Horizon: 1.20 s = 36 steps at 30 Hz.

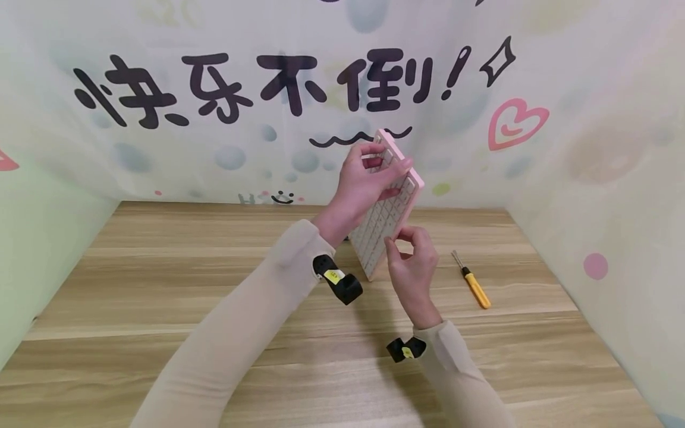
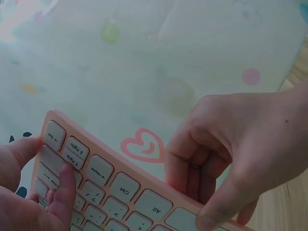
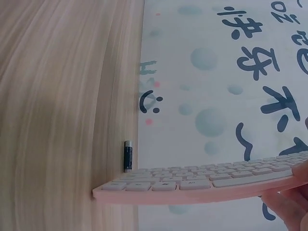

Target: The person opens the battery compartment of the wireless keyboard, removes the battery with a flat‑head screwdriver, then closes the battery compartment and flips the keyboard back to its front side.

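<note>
A pink keyboard (image 1: 382, 223) with white keys is held up on a steep slant, its lower end at the tabletop. Near its raised end, my left hand (image 1: 357, 185) grips it, with fingers and thumb over the keys and edges. Lower down, my right hand (image 1: 414, 270) pinches the long edge between thumb and fingers. In the left wrist view, the thumb of the right hand (image 2: 236, 144) lies on the key side by the space bar, while the left hand (image 2: 33, 192) holds the end with the arrow keys. The keyboard's back is hidden.
A screwdriver (image 1: 473, 285) with a yellow handle lies on the wooden table (image 1: 160, 285), right of my right hand. A dark battery (image 3: 127, 156) rests close to the back wall, behind the keyboard. Printed cloth walls (image 1: 225, 137) enclose the table's back and sides.
</note>
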Motion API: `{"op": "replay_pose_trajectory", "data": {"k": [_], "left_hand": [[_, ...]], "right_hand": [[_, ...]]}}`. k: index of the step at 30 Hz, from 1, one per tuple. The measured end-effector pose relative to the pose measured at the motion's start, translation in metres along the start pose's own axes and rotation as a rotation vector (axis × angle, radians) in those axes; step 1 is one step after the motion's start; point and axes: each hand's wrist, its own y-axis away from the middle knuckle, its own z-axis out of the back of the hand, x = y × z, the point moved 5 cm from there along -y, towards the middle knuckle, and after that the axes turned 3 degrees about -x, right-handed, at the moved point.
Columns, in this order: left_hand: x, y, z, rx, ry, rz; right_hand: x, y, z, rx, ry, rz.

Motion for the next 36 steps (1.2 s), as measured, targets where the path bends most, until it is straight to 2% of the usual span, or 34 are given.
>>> {"op": "replay_pose_trajectory", "data": {"k": [9,14,20,28,32,36], "left_hand": [[0.012,-0.001,0.000,0.006,-0.046,-0.006],[0.019,0.000,0.002,0.034,-0.106,-0.027],[0.033,0.000,0.005,0.080,-0.143,-0.003],[0.053,0.000,0.018,0.090,-0.138,0.061],[0.063,0.002,0.027,0.080,-0.121,0.080],[0.071,0.005,0.038,0.058,-0.150,0.097]], "right_hand": [[-0.007,0.003,0.002,-0.025,-0.029,-0.017],[-0.008,0.004,0.003,-0.047,-0.037,-0.019],[-0.010,0.004,0.003,-0.044,-0.085,-0.067],[-0.015,0.003,0.001,-0.032,-0.210,-0.158],[-0.016,0.003,0.001,-0.032,-0.244,-0.193],[-0.016,0.002,0.001,-0.037,-0.290,-0.224]]}}
